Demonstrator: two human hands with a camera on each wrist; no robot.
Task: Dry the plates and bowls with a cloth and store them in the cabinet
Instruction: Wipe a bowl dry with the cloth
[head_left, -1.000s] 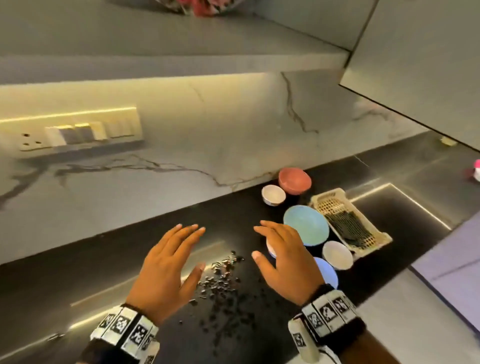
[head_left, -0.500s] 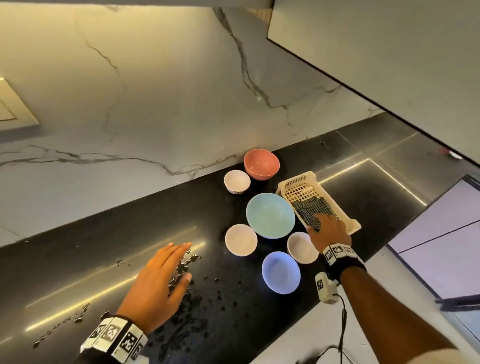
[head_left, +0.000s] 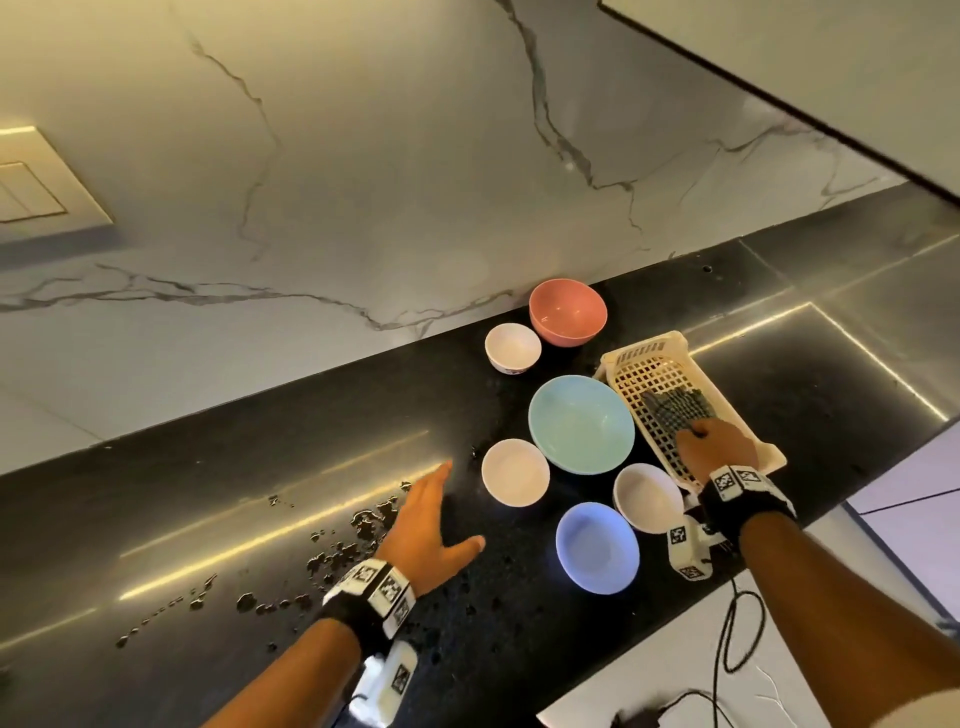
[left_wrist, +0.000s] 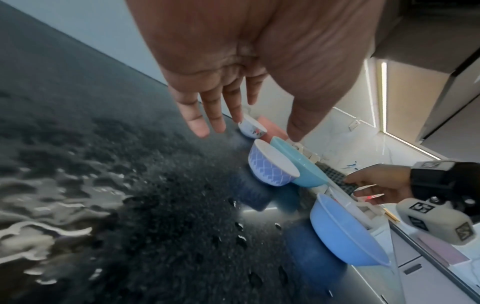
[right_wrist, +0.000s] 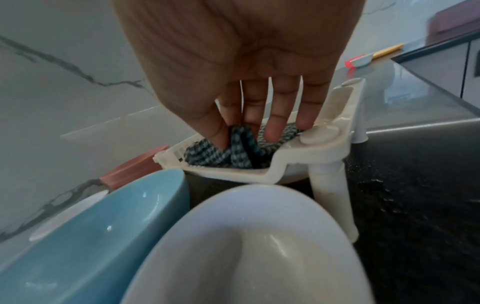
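Black speckled stone countertop (head_left: 519, 649), glossy, with a scatter of water droplets (head_left: 343, 540) on it over on the left. The bowls are all sitting on that counter in a loose cluster: a pink bowl (head_left: 568, 310) right at the marble backsplash (head_left: 363, 182), a small white bowl (head_left: 512, 347) just beside it, a big teal bowl (head_left: 581, 424) in the middle, then another white bowl (head_left: 515, 472), a third white bowl (head_left: 647, 497) and a pale blue bowl (head_left: 597, 546) nearest the counter's front edge. All upright, all rims up.

Right of the teal bowl is a cream plastic basket (head_left: 644, 358) on short legs, and the cloth (head_left: 672, 410) (dark checked weave, grey and black) is lying inside it. The right hand (head_left: 719, 449) is reaching down into the basket. From the right wrist view the thumb and first two fingers are pinching up a fold of the cloth, other fingers fairly straight and resting near the basket rim. The cloth itself is bunched but mostly in the basket.

The left hand (head_left: 423, 525) is holding nothing, fingers straight and together, thumb spread out, palm down just above the wet patch, near the second white bowl. Can't tell if it actually touches the counter.
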